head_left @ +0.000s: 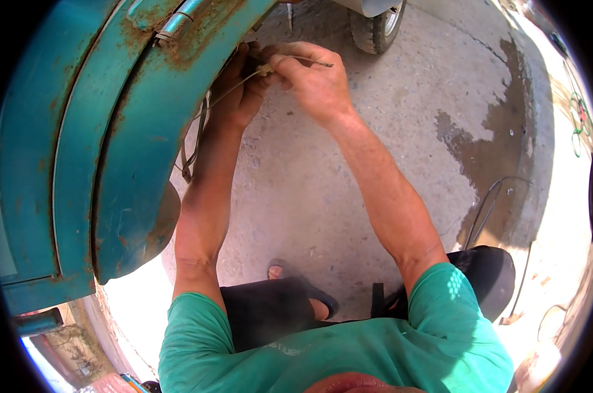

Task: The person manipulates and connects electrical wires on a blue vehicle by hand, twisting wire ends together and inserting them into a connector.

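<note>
Beside the rusty turquoise vehicle body panel (146, 137), both my hands meet around a thin pale wire. My right hand (319, 85) is closed in a pinch on the wire (249, 78), and a loose end sticks out past its knuckles. My left hand (239, 98) is closed at a small yellowish connector-like piece (265, 69) on the wire; its fingertips are partly hidden behind the piece and in shadow. More wires (195, 150) hang down along the panel's edge, beside my left forearm.
A vehicle tyre (373, 31) stands on the concrete floor (401, 111) at the far side. Dark wet patches (486, 144) mark the floor to the right. A black cable (486, 213) lies near my right knee, and a green cord (578, 118) is at the far right.
</note>
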Demonstrator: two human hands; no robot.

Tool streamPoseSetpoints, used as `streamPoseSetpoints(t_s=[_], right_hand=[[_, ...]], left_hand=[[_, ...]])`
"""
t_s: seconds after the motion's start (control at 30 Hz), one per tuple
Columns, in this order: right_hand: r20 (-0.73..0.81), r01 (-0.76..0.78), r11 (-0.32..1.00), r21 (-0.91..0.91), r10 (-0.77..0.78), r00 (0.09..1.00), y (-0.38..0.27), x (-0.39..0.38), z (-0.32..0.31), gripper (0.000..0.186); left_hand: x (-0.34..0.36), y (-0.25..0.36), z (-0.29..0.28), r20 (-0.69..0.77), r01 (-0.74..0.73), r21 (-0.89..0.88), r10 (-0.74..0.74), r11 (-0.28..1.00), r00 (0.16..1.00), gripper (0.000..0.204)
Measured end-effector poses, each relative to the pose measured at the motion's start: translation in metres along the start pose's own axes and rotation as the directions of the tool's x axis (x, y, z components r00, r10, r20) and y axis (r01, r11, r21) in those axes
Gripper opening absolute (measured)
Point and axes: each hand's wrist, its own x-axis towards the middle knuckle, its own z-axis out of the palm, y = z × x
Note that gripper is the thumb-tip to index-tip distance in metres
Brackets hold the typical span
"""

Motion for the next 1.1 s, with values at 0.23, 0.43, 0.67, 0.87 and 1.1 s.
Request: streamPoseSetpoints(t_s=[0.23, 0.43, 0.67, 0.87, 1.1], right_hand=[[0.031, 0.047, 0.999, -0.024, -0.047, 0.998, 0.006, 0.001, 0.001, 0.024], [-0.013, 0.022, 0.999, -0.047, -0.023, 1.0, -0.001, -0.001, 0.003, 0.024], [-0.015, 0.023, 0.997, -0.07, -0.024, 1.0, 0.006, 0.001, 0.004, 0.024], [0.009, 0.036, 0.998, -0.055, -0.035, 0.999, 0.011, 0.004, 0.004, 0.024], [-0.035, 0.186, 0.971, -0.151, -0.193, 0.981, 0.034, 0.006, 0.002, 0.021]], left_hand=[[0.0, 0.0, -0.003, -0.024, -0.03, 0.065, 0.032, 0.997, 0.999, 0.02], [0.001, -0.003, -0.003, -0.025, -0.04, -0.029, 0.039, 0.999, 0.999, 0.015], [0.001, -0.002, -0.009, 0.001, -0.029, 0.003, 0.029, 1.0, 1.0, 0.014], [0.003, -0.005, -0.017, -0.048, -0.164, 0.559, 0.229, 0.813, 0.972, 0.018], [-0.007, 0.0, -0.007, 0.138, -0.24, 0.892, 0.274, 0.383, 0.952, 0.029]])
